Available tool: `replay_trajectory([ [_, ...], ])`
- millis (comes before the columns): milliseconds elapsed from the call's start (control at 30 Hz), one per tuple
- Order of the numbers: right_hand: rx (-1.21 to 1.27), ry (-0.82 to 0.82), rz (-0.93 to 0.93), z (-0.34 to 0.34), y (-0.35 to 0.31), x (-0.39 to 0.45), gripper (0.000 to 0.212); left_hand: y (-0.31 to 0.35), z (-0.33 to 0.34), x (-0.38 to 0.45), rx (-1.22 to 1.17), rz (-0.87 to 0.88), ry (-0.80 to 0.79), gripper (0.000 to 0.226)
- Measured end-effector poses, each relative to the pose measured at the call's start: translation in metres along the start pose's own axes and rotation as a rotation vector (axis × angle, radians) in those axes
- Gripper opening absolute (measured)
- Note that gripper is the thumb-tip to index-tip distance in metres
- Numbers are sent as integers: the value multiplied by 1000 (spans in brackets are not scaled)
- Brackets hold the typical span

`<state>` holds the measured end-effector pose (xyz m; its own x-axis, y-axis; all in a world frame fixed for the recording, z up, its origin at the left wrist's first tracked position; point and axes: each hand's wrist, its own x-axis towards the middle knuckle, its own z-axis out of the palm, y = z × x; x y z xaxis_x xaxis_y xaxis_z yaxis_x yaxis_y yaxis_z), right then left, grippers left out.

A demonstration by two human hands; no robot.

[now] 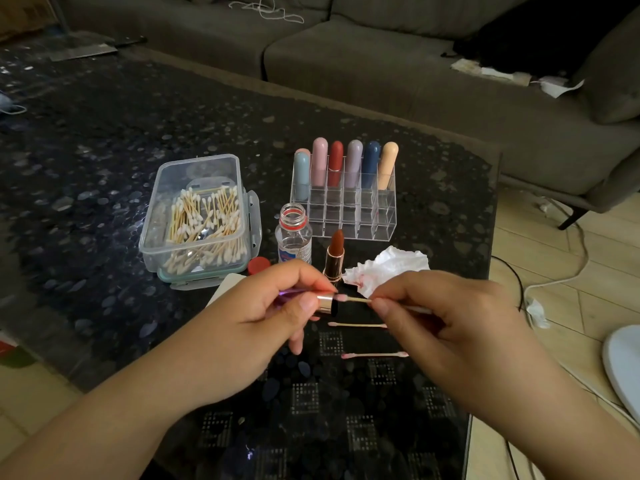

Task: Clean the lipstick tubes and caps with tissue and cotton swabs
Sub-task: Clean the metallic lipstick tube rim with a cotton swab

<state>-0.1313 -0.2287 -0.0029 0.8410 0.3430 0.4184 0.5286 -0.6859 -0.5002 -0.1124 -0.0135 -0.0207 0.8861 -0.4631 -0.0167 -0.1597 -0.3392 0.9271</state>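
Holding a lipstick cap sideways, left hand fingers curl round it so its mouth faces right; right hand pinches a cotton swab into the rim (tip already pink). Uncapped lipstick stands just beyond.

Grey sofa — dim (tiled floor)

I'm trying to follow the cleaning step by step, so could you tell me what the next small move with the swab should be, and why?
Probably twist the cotton swab around the cap's rim. The right hand pinches its stick, and its pink-stained tip already sits at the open mouth of the lipstick cap that the left hand holds, so contact looks made; turning it should lift more residue.
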Motion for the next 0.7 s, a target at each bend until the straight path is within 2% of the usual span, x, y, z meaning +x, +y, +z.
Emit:
replay_trajectory([
  [133,20,-74,-37,-2,-3,0,16,0,0,0,10,3,23,31],
  [267,18,-27,-9,-4,-2,2,13,0,2,0,-26,18,9,30],
  [400,1,-95,-54,-3,-4,1,13,-2,2,0,-32,25,33,29],
  [533,-4,-56,-64,-5,-3,4,11,-2,5,1,-78,27,17,28],
  [700,41,-116,-75,-5,-3,3,12,-1,6,2,-64,22,26,30],
])
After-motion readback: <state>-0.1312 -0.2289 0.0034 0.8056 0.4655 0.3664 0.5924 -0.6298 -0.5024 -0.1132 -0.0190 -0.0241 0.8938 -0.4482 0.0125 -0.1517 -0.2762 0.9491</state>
